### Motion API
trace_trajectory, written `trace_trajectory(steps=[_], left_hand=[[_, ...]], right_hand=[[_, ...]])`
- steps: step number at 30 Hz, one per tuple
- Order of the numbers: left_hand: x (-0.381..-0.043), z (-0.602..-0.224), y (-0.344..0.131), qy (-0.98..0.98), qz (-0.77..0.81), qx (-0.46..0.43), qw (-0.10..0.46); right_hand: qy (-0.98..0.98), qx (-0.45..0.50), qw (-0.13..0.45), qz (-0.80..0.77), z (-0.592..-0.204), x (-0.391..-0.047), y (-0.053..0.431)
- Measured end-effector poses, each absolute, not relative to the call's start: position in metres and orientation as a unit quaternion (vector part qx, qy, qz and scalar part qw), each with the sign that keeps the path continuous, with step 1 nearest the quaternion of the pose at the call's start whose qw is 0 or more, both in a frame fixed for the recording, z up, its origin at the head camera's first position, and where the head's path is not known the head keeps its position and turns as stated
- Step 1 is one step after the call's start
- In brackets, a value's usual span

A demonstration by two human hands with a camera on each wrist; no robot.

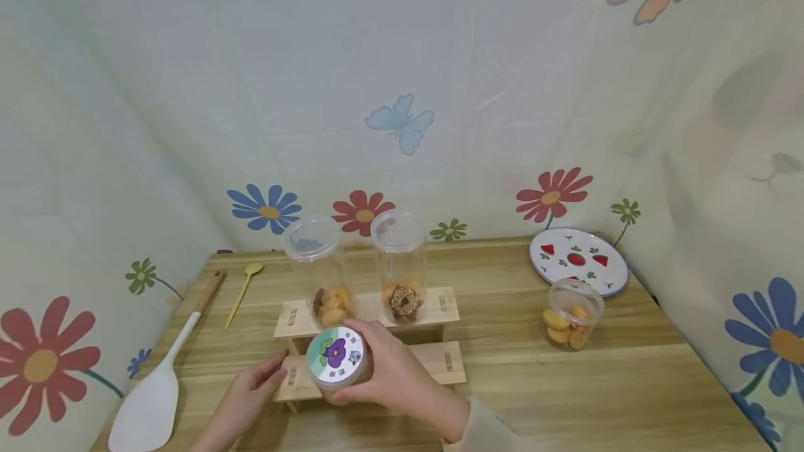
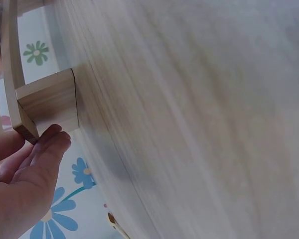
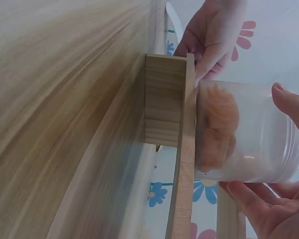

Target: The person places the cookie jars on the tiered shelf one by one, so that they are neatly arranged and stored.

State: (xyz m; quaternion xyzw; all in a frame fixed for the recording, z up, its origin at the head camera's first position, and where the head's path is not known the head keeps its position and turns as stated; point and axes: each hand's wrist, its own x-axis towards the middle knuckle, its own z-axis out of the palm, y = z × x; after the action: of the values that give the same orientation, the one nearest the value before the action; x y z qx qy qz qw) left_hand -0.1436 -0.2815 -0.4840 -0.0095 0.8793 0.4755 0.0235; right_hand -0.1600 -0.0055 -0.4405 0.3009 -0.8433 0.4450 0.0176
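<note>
My right hand (image 1: 402, 375) grips a small clear jar (image 3: 254, 134) around its side, thumb and fingers on opposite sides. Its round lid (image 1: 336, 356) carries a purple flower print, and cookies (image 3: 218, 127) show inside. The jar's base is right at the lower step of a two-step wooden rack (image 1: 436, 361), near the left end. With thumb and fingers on either side of the board, my left hand (image 1: 251, 389) pinches that step's left end (image 2: 27, 124). On the upper step stand two tall clear jars (image 1: 314, 267) (image 1: 400, 257) with cookies and a ring-shaped treat at their bottoms.
To the right, a short clear jar (image 1: 571, 312) of cookies stands before a white plate (image 1: 578, 260) with a red fruit pattern. A white spatula (image 1: 151, 403) with a wooden handle and a small yellow spoon (image 1: 241, 295) lie on the left. Patterned cloth (image 1: 402, 40) surrounds the wooden table.
</note>
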Motion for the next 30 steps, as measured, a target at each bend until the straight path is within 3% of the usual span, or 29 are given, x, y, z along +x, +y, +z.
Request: trace_trajectory(steps=[13, 24, 30], left_hand=[[-0.146, -0.486, -0.282, 0.879, 0.475, -0.006, 0.030], [-0.144, -0.484, -0.285, 0.884, 0.466, 0.001, 0.035], [-0.145, -0.481, -0.283, 0.883, 0.468, 0.006, 0.031]], right_hand=[[-0.843, 0.315, 0.025, 0.435, -0.443, -0.159, -0.005], [-0.875, 0.337, 0.004, 0.349, -0.406, -0.135, 0.026], [-0.864, 0.349, 0.048, 0.359, -0.392, -0.123, 0.051]])
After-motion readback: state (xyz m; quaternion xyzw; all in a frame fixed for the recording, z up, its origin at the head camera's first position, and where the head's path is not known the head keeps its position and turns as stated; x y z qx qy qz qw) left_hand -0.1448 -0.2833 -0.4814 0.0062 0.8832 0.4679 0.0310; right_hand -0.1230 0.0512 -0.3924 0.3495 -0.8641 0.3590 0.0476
